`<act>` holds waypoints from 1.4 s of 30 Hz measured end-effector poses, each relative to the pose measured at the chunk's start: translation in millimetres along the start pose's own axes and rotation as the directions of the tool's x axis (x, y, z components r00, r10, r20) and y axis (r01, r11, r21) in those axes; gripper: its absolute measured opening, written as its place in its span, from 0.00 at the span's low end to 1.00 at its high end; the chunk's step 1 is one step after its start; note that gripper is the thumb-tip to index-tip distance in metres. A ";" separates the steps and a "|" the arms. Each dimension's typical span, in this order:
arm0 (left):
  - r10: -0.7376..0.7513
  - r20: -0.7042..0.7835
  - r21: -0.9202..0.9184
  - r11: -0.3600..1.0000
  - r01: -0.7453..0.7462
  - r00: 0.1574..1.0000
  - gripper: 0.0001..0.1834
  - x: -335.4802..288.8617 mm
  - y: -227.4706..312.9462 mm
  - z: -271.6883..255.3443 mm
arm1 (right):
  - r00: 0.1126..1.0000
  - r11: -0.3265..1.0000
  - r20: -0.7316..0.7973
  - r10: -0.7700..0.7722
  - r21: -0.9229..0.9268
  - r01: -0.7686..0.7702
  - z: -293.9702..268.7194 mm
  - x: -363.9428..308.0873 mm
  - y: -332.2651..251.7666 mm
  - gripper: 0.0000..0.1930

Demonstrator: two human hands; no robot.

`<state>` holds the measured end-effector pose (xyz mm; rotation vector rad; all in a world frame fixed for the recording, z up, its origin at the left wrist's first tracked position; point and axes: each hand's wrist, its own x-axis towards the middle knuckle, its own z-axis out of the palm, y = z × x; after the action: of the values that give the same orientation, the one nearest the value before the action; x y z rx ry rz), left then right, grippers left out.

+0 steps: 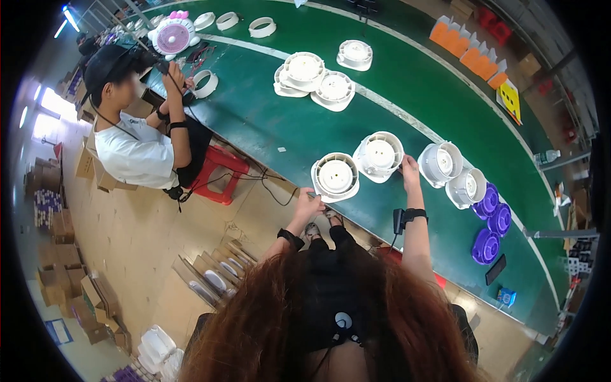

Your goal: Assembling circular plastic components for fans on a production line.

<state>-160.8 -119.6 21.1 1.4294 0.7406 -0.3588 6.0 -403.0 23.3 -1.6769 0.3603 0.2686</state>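
Note:
At the near edge of the green table stands a white round plastic housing [335, 179], open at the top with a round hub inside. My left hand [309, 205] has its fingers closed at this housing's near left rim. Just right of it and a little farther back is a second white housing [379, 157], tilted slightly. My right hand [410, 172] is at that one's right side, fingertips bent against its wall; part of the grip is hidden. Two similar white housings, one deep [440, 164] and one beside it [468, 188], stand to the right of my right hand.
Several purple round parts [486, 246], a black phone [495, 270] and a small blue box [506, 297] lie at the right. More white housings [333, 90] stand farther back on the green table [254, 137]. At left, a co-worker [137, 153] sits on a red stool [219, 175].

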 end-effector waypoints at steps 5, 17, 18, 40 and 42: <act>-0.058 0.050 -0.161 0.985 0.066 0.997 0.20 -5.7 -1.2 2.7 | 0.998 0.971 -0.052 -0.047 0.231 0.058 -4.7 -12.9 22.7 0.13; 0.261 -0.092 0.121 0.961 -0.250 0.961 0.19 13.1 -30.3 -8.2 | 0.993 0.773 -0.024 0.117 0.630 -0.076 -26.8 -63.5 49.3 0.09; 0.242 -0.111 0.097 0.968 -0.232 0.964 0.19 11.3 -28.5 -7.4 | 0.995 0.765 -0.006 0.098 0.640 -0.071 -31.4 -67.3 51.7 0.08; 0.048 -0.317 -0.652 0.715 -0.254 0.947 0.13 -33.4 -53.2 -49.8 | 0.895 0.889 0.436 0.097 0.367 -0.276 -9.4 -52.2 27.7 0.20; 0.046 -0.396 -0.684 0.652 -0.328 0.917 0.13 -55.1 -56.0 -64.8 | 0.852 0.909 0.515 0.094 0.305 -0.285 13.9 -45.0 13.0 0.21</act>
<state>-252.6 -75.8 16.3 0.7575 0.8736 0.3676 -40.1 -387.2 26.5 -1.1424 0.1776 0.7202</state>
